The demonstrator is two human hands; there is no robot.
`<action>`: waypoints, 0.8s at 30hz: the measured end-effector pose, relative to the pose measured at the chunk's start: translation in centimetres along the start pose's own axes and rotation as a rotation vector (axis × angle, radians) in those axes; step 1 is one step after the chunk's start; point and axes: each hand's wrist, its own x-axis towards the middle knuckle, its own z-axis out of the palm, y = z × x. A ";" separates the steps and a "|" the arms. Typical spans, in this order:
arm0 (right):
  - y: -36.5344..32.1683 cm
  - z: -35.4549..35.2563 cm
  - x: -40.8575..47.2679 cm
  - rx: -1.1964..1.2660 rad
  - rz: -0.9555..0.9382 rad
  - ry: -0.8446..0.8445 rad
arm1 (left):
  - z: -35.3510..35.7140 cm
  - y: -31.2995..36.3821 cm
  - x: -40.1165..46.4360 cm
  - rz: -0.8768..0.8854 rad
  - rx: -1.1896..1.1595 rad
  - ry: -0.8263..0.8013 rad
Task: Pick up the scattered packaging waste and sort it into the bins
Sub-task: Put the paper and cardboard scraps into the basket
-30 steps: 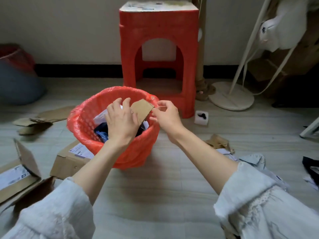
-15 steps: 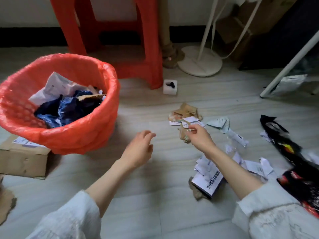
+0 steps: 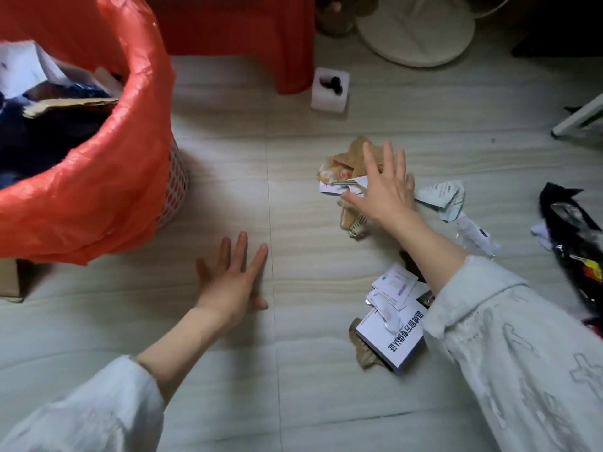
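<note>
The right hand (image 3: 383,187) is lying flat over a small heap of crumpled brown and white packaging scraps (image 3: 339,171) on the pale floor (image 3: 228,177), right of centre and fairly far out; its fingers (image 3: 370,158) are spread and straight, grasping nothing, with the palm touching the paper beneath. The left hand (image 3: 231,282) is hovering low over the bare floor nearer in and to the left, its fingers likewise released and fanned out, holding nothing; whether it is touching the floor I cannot tell. At the far left a basket lined with a red plastic bag (image 3: 107,177) is standing on the floor, already holding a strip of cardboard (image 3: 71,106), white paper and dark blue wrapping. Near the right forearm a second cluster of waste is lying: a white printed box (image 3: 396,344) with torn white slips (image 3: 393,287) on top and a brown scrap poking out beneath it. Just right of the right hand a crumpled pale green-white paper (image 3: 443,197) is resting, and at the right edge a black glossy wrapper (image 3: 574,236) is sprawling. Farther off, a small white block with a dark mark (image 3: 330,89) is sitting beside the leg of a red stool (image 3: 261,34), with a round white stand base (image 3: 414,31) further right.
</note>
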 end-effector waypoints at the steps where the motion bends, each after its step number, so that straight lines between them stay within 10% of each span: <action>1: 0.0 0.2 1.1 -0.025 -0.001 -0.038 | 0.0 -0.1 0.0 -0.001 -0.003 0.009; 17: -4.7 7.2 -12.4 0.030 -0.552 -0.209 | -0.3 -0.7 0.0 0.011 -0.123 0.054; 24: -2.6 6.3 -16.9 0.004 -0.509 -0.259 | -0.8 0.9 -2.4 0.019 -0.182 0.051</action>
